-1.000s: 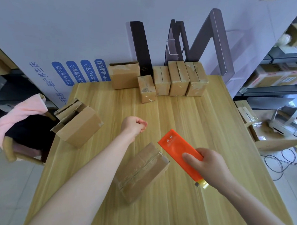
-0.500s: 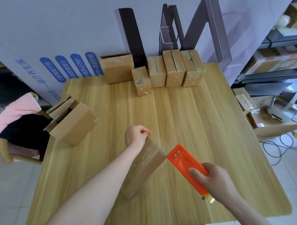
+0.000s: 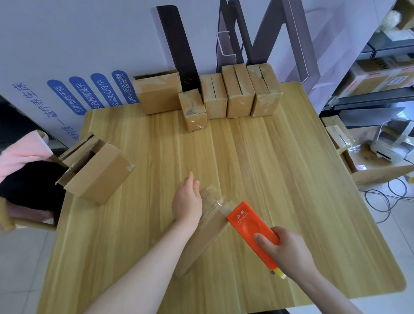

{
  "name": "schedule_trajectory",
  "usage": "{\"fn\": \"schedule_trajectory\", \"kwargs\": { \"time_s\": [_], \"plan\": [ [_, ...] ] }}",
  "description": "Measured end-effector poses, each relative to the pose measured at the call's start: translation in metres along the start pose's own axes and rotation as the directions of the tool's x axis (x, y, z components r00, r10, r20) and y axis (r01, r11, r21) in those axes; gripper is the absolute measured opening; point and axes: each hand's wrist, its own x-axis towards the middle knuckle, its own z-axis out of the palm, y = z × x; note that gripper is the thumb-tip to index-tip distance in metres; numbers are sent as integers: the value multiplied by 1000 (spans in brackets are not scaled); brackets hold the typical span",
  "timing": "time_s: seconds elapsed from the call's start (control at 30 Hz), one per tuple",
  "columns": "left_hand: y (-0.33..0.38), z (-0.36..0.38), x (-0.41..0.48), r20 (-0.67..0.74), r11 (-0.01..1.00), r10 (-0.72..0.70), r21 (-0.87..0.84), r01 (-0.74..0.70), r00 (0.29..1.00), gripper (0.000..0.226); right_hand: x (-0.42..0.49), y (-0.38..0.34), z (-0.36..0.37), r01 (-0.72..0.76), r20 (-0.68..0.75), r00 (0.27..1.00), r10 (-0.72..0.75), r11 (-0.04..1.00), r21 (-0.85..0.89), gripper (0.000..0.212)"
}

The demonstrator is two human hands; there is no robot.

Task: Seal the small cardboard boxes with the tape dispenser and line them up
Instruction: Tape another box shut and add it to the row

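On the pale wooden table with rounded corners, a small brown cardboard box lies near the front edge, slanted, its far end wrapped in clear tape. The left hand rests flat against the box's left side, fingers straight and pressed together, thumb alongside. The right hand grips the rear of a flat orange plastic tape dispenser, fingers curled round it with the thumb on top; the dispenser's front edge touches the box's top near the taped end. Pale characters are stamped on the orange body, too small to read.

Along the far edge stand three upright taped boxes side by side, a shorter taped box just in front and left of them, and a wider box further left. An open cardboard box with loose flaps lies on its side at the table's left edge, well apart from the hands. Nothing stands between the held box and the row.

Behind the table a white board carries blue Chinese lettering, and one blue pill-shaped label includes "APP+". Dark angled panels lean against it. A pink cloth drapes over a chair at left; a white headset lies on the floor at right, by cables
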Motion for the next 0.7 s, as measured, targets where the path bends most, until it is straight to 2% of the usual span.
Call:
{"fn": "schedule_trajectory", "kwargs": {
  "time_s": [0.1,0.17,0.5,0.6,0.7],
  "plan": [
    [0,6,-13,103,969,124,202,-143,987,45,2,0,2,5,-5,1000,-5,1000,1,29],
    [-2,9,-15,140,940,140,292,-176,980,45,2,3,4,11,-4,1000,-11,1000,2,29],
    [-2,12,-13,152,918,131,354,-177,980,45,1,34,-13,87,34,995,-90,992,89,19],
    [-2,12,-13,138,921,137,347,-178,981,44,1,29,-15,61,20,998,-61,998,21,25],
    [-2,13,-13,122,922,137,347,-171,983,44,5,6,-12,53,8,999,-52,983,-176,32]
  ]
}}
